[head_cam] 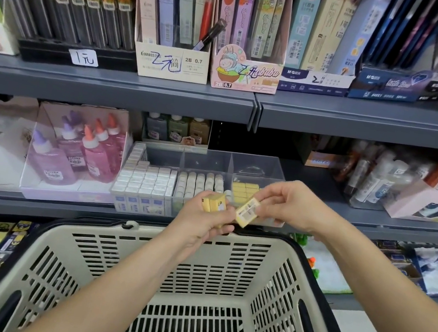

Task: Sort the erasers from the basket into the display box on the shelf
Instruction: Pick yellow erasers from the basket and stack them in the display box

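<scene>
Standing by, I see the left grip (202,221) holding yellow erasers (212,205), the right grip (290,204) pinching one eraser (245,215), the basket (221,280) looking bare, so sorting seems nearly done.

Yellow erasers (245,216), one with a white barcode label; cream slotted basket (276,266), black rim; clear display box (255,166) showing white and yellow rows; grey shelf (29,205).

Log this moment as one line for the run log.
left hand: holds yellow erasers | right hand: pinches single eraser | display box: yellow compartment part-filled | basket: under both hands
</scene>
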`<state>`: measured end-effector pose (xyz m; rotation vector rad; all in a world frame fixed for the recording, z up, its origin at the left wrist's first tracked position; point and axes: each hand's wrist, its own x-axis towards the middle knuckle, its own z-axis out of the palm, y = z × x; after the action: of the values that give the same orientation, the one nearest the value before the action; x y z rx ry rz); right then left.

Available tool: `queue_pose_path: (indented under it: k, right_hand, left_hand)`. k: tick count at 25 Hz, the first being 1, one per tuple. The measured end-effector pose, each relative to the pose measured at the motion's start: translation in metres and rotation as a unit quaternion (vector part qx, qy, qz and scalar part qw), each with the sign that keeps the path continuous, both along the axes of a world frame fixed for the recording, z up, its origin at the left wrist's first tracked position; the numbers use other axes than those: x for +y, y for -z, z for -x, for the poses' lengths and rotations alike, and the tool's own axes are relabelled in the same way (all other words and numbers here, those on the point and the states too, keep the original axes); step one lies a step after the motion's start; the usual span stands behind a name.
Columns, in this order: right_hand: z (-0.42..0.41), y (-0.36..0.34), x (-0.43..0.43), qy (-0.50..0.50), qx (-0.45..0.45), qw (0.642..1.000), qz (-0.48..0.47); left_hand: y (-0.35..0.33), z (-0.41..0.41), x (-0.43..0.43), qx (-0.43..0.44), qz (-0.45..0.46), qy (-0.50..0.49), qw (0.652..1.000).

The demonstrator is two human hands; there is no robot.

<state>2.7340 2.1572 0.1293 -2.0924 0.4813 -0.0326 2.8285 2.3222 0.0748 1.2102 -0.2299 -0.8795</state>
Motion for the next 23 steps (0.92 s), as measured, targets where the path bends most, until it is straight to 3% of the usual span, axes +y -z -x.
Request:
queue_pose_path:
  k: [2, 4, 7, 15, 20, 23]
  right_hand:
    - [-0.006, -0.010, -0.019, 0.073, -0.060, 0.992, 0.085]
    - [-0.012, -0.018, -0.038, 0.128, -0.076, 0.962, 0.231]
    - [-0.022, -0.008, -0.050, 0.081, -0.039, 0.926, 0.367]
    - [-0.039, 0.026, -0.048, 0.035, -0.001, 0.912, 0.410]
    - [-0.050, 0.037, -0.046, 0.009, 0.074, 0.888, 0.455]
    - [-0.051, 0.030, -0.048, -0.004, 0.101, 0.898, 0.429]
  left_hand:
    - [0.003, -0.003, 0.002, 0.007, 0.004, -0.007, 1.000]
    - [0.004, -0.006, 0.006, 0.013, 0.001, -0.010, 1.000]
    - [0.006, -0.007, 0.010, 0.016, -0.007, -0.010, 1.000]
    - [0.008, -0.008, 0.017, 0.030, -0.007, -0.016, 0.999]
    - [0.009, -0.007, 0.019, 0.028, -0.006, -0.015, 0.999]
    - [0.008, -0.005, 0.019, 0.031, -0.006, -0.018, 0.999]
